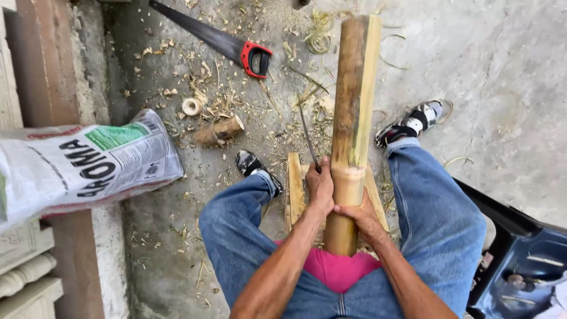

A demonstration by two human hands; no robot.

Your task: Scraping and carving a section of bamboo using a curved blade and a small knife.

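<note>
A thick bamboo pole (353, 88), green and brown, stands between my knees and leans away from me. My right hand (361, 220) grips its lower part just below a node. My left hand (319, 184) is closed on a knife (308, 137) whose thin dark blade points up along the pole's left side. The pole's foot is hidden behind my hands and pink shirt. A wooden block (294, 190) lies on the floor under my hands.
A hand saw (224, 44) with a red and black handle lies at the back. A short bamboo offcut (220, 131) and a small ring (191, 106) lie among shavings. A printed sack (88, 165) is at left, a blue plastic chair (520, 260) at right.
</note>
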